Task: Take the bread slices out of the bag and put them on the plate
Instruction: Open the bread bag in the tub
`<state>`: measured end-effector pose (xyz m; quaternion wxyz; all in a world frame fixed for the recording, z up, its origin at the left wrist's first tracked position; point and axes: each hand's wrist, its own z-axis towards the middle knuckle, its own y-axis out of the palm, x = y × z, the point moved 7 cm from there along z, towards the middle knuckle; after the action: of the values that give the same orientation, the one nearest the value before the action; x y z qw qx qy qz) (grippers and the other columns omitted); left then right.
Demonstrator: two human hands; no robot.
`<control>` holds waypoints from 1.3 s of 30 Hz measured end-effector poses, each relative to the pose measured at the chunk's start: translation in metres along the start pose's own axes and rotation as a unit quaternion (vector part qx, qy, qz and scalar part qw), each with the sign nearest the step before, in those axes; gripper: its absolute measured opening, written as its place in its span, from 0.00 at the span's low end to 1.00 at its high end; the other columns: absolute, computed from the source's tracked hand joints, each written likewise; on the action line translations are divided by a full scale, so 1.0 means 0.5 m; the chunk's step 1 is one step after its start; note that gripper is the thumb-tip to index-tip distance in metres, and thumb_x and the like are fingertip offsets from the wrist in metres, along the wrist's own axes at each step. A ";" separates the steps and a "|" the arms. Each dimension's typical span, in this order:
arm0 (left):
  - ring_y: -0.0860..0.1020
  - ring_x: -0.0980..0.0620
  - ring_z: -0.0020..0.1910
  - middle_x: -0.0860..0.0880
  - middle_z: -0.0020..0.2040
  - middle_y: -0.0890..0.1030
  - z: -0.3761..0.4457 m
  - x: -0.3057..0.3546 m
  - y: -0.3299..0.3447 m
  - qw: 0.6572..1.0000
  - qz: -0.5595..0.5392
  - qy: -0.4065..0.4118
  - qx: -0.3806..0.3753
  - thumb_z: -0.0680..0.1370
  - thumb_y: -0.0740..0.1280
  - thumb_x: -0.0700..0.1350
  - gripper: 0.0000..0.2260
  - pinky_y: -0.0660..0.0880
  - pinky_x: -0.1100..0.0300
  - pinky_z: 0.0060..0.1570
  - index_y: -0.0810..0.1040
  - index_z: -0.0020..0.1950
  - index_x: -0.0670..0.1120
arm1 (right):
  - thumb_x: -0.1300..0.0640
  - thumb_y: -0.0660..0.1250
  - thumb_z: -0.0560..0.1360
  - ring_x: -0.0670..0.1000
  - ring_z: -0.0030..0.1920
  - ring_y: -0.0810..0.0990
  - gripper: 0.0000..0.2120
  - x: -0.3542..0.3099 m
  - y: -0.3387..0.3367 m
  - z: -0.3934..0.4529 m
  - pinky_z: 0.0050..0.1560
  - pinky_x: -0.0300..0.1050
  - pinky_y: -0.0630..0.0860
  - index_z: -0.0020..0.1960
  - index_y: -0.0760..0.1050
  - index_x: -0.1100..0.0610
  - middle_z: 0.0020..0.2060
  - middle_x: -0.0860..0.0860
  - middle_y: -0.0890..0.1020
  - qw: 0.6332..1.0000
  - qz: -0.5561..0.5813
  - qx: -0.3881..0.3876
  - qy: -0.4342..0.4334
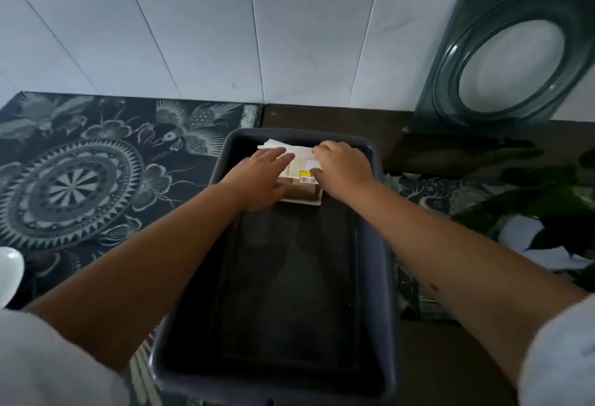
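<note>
Patterned cloth (pixel 80 180) under dark tray (pixel 376 244), both hands (pixel 264 177) gripping bread bag (pixel 301 174) inside.

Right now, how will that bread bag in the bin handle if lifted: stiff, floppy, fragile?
Probably floppy: the bread bag is thin film, its top crumpled under both hands. Likely light, since it is small beside the bin. The bread inside probably squashes easily, so grip gently.

Unreadable yellow label (pixel 306 176) on bag (pixel 301 195)

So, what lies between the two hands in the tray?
The bread bag with its yellow label, in the dark tray, touched by left hand and right hand; head view.
</note>
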<state>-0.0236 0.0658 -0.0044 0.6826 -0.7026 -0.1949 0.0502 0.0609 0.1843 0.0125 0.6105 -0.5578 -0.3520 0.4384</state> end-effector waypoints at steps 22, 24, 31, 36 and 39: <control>0.78 0.41 0.49 0.44 0.49 0.80 0.134 -0.087 0.008 0.982 0.157 0.099 0.043 0.74 0.66 0.38 0.10 0.72 0.49 0.43 0.77 0.55 0.45 | 0.60 0.73 0.72 0.56 0.42 0.80 0.12 -0.007 0.074 0.081 0.31 0.48 0.75 0.54 0.76 0.58 0.45 0.55 0.81 0.994 -0.097 -0.029 -0.048; 0.78 0.42 0.48 0.44 0.48 0.80 0.125 -0.086 -0.002 0.981 0.158 0.105 0.051 0.73 0.67 0.38 0.10 0.73 0.49 0.43 0.77 0.54 0.45 | 0.60 0.72 0.73 0.55 0.41 0.80 0.12 -0.010 0.065 0.079 0.31 0.48 0.76 0.54 0.76 0.58 0.45 0.55 0.81 0.993 -0.107 -0.034 -0.047; 0.78 0.40 0.43 0.42 0.45 0.78 0.026 -0.039 -0.057 0.978 0.134 0.127 0.095 0.70 0.70 0.35 0.13 0.73 0.49 0.33 0.78 0.54 0.42 | 0.61 0.76 0.68 0.56 0.27 0.77 0.14 -0.053 -0.007 -0.006 0.23 0.43 0.61 0.51 0.76 0.60 0.40 0.56 0.79 0.990 -0.117 0.001 -0.078; 0.77 0.40 0.43 0.41 0.46 0.78 -0.073 0.014 -0.082 0.977 0.113 0.137 0.117 0.69 0.73 0.36 0.17 0.72 0.50 0.31 0.78 0.57 0.41 | 0.60 0.77 0.67 0.53 0.26 0.76 0.14 -0.088 -0.058 -0.096 0.22 0.41 0.60 0.49 0.76 0.59 0.40 0.55 0.79 0.991 -0.100 0.017 -0.086; 0.77 0.43 0.46 0.43 0.49 0.78 -0.131 0.040 -0.074 0.982 0.088 0.132 0.106 0.69 0.75 0.38 0.21 0.72 0.52 0.31 0.76 0.61 0.42 | 0.61 0.76 0.67 0.53 0.27 0.75 0.13 -0.112 -0.071 -0.157 0.22 0.41 0.60 0.50 0.77 0.58 0.40 0.54 0.79 0.992 -0.089 0.013 -0.084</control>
<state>0.0094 0.0107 0.0398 0.7660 -0.6409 -0.0339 0.0373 0.1176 0.1030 0.0408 0.6225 -0.4778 -0.4442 0.4323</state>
